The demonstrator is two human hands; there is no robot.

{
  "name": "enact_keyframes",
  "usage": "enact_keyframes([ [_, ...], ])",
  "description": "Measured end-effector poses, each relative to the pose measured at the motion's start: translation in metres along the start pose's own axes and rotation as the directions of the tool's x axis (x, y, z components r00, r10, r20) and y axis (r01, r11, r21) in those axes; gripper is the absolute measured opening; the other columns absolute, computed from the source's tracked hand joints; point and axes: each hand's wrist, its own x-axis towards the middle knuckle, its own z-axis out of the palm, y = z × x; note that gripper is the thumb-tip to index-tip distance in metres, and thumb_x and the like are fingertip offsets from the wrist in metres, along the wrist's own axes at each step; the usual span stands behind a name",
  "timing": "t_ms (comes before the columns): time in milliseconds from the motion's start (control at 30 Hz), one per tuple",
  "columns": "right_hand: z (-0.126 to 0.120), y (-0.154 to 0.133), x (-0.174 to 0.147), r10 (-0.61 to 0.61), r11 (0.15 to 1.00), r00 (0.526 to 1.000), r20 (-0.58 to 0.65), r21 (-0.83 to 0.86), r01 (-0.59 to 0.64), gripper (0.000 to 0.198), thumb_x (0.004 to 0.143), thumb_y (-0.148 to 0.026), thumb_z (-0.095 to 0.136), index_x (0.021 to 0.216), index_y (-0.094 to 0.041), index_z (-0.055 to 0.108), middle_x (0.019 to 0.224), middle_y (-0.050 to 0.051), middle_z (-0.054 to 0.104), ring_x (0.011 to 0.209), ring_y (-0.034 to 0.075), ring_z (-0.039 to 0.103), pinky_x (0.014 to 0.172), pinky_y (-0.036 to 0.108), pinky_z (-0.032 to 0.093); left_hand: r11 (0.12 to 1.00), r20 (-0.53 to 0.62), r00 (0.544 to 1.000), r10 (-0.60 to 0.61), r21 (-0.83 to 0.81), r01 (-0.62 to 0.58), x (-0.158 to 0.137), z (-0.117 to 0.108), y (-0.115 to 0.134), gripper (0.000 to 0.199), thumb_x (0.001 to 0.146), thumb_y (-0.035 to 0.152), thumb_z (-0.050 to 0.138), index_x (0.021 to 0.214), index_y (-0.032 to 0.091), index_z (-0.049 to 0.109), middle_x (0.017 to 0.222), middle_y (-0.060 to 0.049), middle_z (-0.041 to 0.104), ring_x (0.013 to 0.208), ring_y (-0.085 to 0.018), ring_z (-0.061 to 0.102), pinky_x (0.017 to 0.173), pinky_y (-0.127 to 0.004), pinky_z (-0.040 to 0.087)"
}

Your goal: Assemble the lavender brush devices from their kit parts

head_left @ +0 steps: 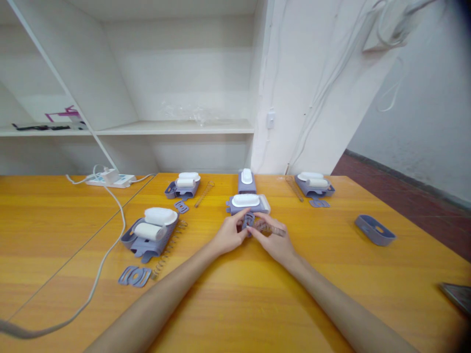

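My left hand [228,235] pinches a small grey-purple slotted plate [248,220] between thumb and fingers. Across from it, my right hand [278,247] is closed around a metal coil spring [270,228], its fingertips also at the plate's edge. The spring points toward the plate; whether the two are hooked together I cannot tell. Just beyond my fingers lies a grey-purple housing [231,206] with a white bristled brush [246,200] on top. Behind it is another housing [247,188] bearing a white piece [246,176].
Similar part sets, each with a housing, spring and slotted plate, lie at near left [156,245], far left [187,186] and far right [312,185]. An oval grey-purple cap [375,230] sits at right. A white cable [106,252] runs from a power strip [110,179] across the left.
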Motion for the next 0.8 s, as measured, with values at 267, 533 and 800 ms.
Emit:
enact_keyframes([
  [267,0.0,-0.002,0.001,-0.035,0.992,0.999,0.018,0.12,0.033,0.033,0.079,-0.031,0.059,0.11,-0.019,0.059,0.079,0.003,0.067,0.07,0.017,0.062,0.071,0.03,0.05,0.939,0.1,0.987,-0.127,-0.309,0.152,0.005,-0.008,0.007,0.068,0.072,0.032,0.069,0.13,0.011,0.041,0.097,-0.012,0.064,0.079,-0.016,0.062,0.068,-0.026,0.047],
  [533,-0.001,-0.002,0.003,-0.038,0.996,0.999,0.022,0.083,0.036,0.022,0.08,-0.03,0.058,0.099,-0.02,0.065,0.079,0.003,0.066,0.068,0.016,0.06,0.068,0.029,0.05,0.943,0.122,0.987,-0.104,-0.303,0.137,0.003,-0.008,0.005,0.066,0.071,0.027,0.068,0.13,0.012,0.042,0.104,-0.013,0.063,0.084,-0.018,0.061,0.073,-0.029,0.047],
  [800,0.001,0.002,0.002,-0.106,0.991,0.994,-0.002,0.083,0.105,0.022,0.081,-0.029,0.058,0.1,-0.02,0.064,0.085,0.005,0.065,0.075,0.017,0.061,0.073,0.031,0.05,0.889,0.136,0.975,-0.176,-0.403,0.216,0.007,-0.013,0.011,0.055,0.067,0.018,0.06,0.122,0.013,0.053,0.099,-0.009,0.066,0.082,-0.018,0.061,0.068,-0.027,0.047],
])
